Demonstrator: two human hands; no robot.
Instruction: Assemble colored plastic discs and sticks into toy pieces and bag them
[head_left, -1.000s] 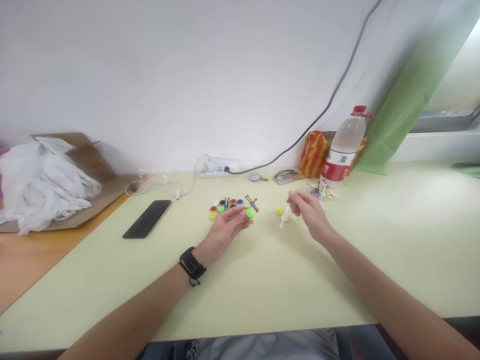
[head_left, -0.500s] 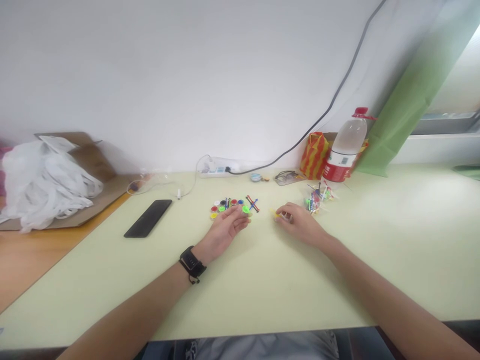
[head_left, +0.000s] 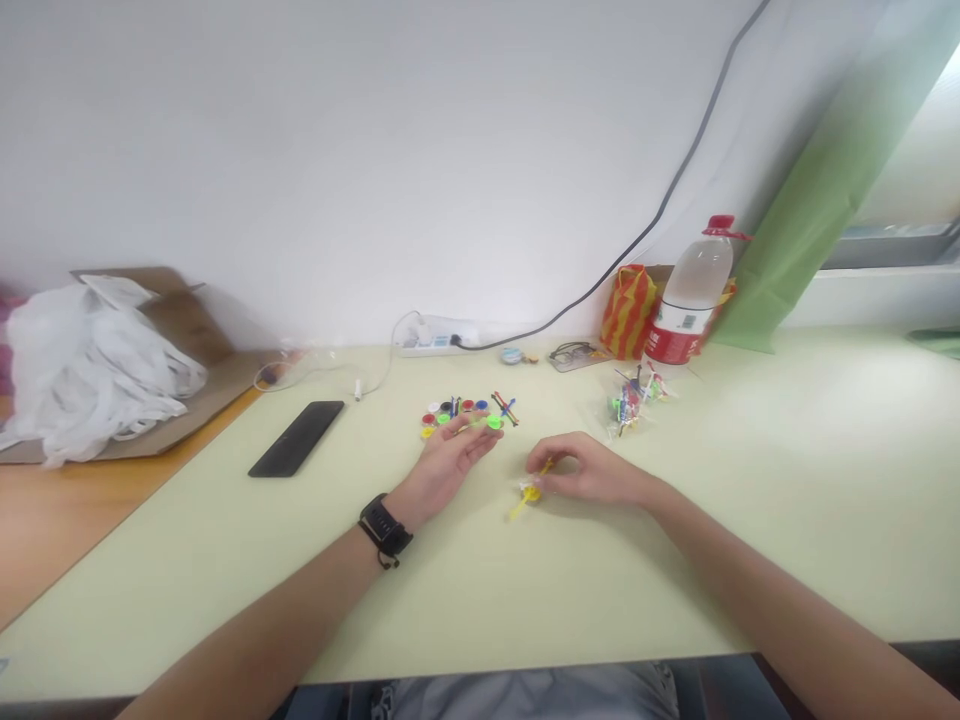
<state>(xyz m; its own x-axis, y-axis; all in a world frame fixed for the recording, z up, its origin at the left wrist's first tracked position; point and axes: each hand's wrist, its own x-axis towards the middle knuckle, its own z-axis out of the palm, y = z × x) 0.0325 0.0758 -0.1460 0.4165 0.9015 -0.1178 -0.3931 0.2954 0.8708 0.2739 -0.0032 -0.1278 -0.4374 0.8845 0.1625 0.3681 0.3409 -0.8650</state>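
Well, the yellow plastic disc (head_left: 532, 493) is down on the pale green tabletop (head_left: 480, 590), just in front of the person, with a yellow stick (head_left: 518, 509) and a small white piece (head_left: 524, 485) right by it. The right hand (head_left: 589, 472) is curled over this little group, thumb and fingertips closed in on the yellow parts; whether disc and stick are joined, I can't tell from here. The left hand (head_left: 442, 468) pinches a bright green disc (head_left: 495, 423) at its fingertips — so both hands are occupied, each with its own colour, and the two discs are apart. Just beyond the left hand lie loose coloured discs (head_left: 468, 405), red, blue, black and white among them, and beside those some crossed sticks (head_left: 505, 408) in red and blue. Further right sits a clear packet (head_left: 627, 402) of mixed pieces, nearer the wall a big water bottle (head_left: 686, 308) and a red-and-yellow striped bag (head_left: 628, 312). Off left there's a black phone-like slab (head_left: 296, 439) — and past it, crumpled white plastic bags (head_left: 97, 370) on cardboard (head_left: 225, 385).
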